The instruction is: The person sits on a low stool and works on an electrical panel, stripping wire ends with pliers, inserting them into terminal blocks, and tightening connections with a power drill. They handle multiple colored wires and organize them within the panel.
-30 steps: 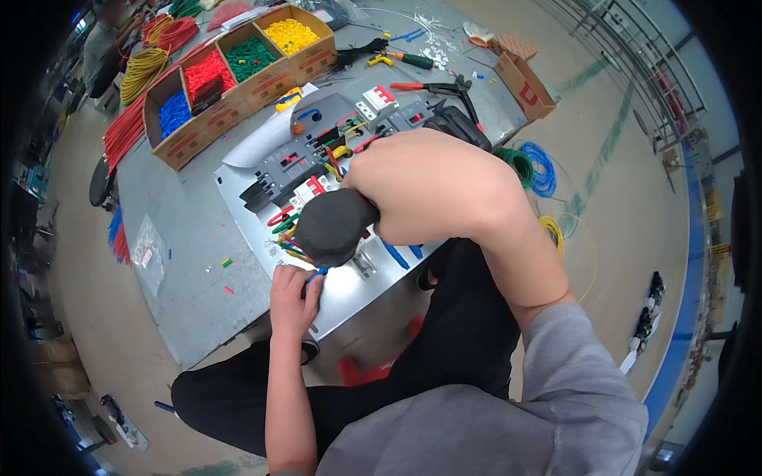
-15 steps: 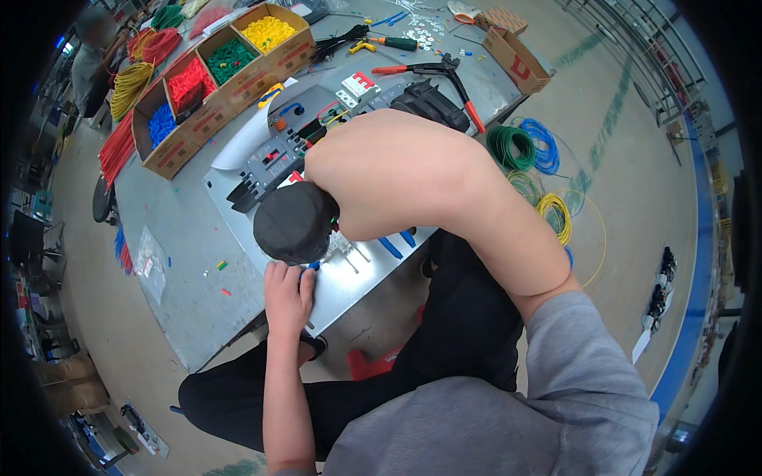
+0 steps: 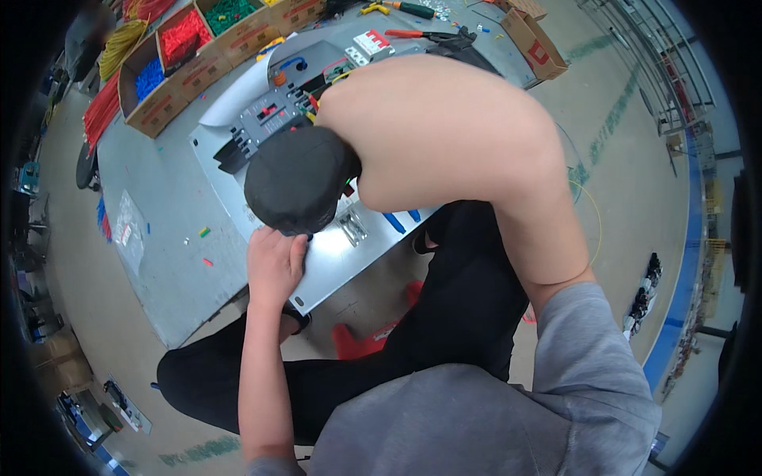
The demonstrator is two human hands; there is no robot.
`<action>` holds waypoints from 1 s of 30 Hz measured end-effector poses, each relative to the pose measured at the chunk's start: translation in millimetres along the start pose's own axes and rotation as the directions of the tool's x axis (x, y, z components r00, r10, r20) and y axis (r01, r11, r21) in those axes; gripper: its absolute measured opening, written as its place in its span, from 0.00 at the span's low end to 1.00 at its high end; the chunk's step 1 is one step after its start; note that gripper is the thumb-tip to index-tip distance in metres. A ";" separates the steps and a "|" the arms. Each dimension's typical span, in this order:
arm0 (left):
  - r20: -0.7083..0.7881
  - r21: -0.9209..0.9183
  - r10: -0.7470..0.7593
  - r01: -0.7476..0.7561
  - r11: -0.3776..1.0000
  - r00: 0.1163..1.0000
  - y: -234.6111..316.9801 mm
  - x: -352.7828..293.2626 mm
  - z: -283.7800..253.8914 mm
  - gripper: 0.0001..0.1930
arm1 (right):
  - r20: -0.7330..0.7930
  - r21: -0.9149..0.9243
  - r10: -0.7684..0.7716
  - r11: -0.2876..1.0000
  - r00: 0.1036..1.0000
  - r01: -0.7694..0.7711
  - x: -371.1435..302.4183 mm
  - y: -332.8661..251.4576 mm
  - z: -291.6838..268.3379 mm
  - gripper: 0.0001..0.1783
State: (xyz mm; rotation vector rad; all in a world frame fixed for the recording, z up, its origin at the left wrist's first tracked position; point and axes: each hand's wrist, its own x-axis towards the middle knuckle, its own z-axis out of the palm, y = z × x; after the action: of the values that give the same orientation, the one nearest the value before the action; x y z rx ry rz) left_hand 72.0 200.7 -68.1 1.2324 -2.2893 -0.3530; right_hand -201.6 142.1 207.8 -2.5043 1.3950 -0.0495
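Note:
My right hand [image 3: 343, 131] is wrapped around a black power tool [image 3: 295, 176], seen mostly from its broad rounded end; the grip and the tool's tip are hidden. Just below that end, my left hand [image 3: 274, 260] has its fingers closed at the metal mounting plate [image 3: 325, 278]. What they pinch is hidden, though a small dark blue bit shows by the thumb. Behind the tool, on the plate, sits a grey circuit breaker [image 3: 266, 113] with a red switch. Small metal parts [image 3: 350, 228] lie right of the tool, beside blue-handled pliers [image 3: 394, 223].
A divided cardboard box [image 3: 178, 83] of blue, red and green small parts stands at the back left. A plastic bag [image 3: 128, 230] lies on the grey table [image 3: 178, 293]. Further back are a red-switched breaker [image 3: 370, 46] and a small carton [image 3: 533, 44]. A red stool [image 3: 361, 343] shows below.
The view has shifted, so the table sits higher in the picture. The power tool looks larger and closer, and my right elbow is raised. My left hand stays at the plate beneath the tool.

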 end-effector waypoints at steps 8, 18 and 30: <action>0.085 -0.117 -0.120 0.129 0.985 0.989 3.3 6.1 -6.9 0.22 | -0.033 -0.019 0.043 0.999 0.999 -0.044 3.0 -5.6 2.9 0.14; 0.055 -0.080 -0.293 0.297 0.951 0.954 16.1 -21.8 -34.6 0.16 | 0.074 -0.042 0.043 0.998 0.996 -0.040 17.8 -15.2 -4.4 0.11; -0.230 -0.218 -0.311 0.263 0.940 0.922 19.5 -29.2 4.4 0.08 | 0.157 0.023 0.183 0.982 0.970 -0.189 13.5 -38.9 -10.3 0.18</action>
State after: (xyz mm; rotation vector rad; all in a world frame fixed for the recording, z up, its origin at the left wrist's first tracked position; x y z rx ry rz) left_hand 69.3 235.7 -72.1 1.4294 -1.8123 -0.4647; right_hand -163.8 147.9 226.2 -2.2816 1.5411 0.1504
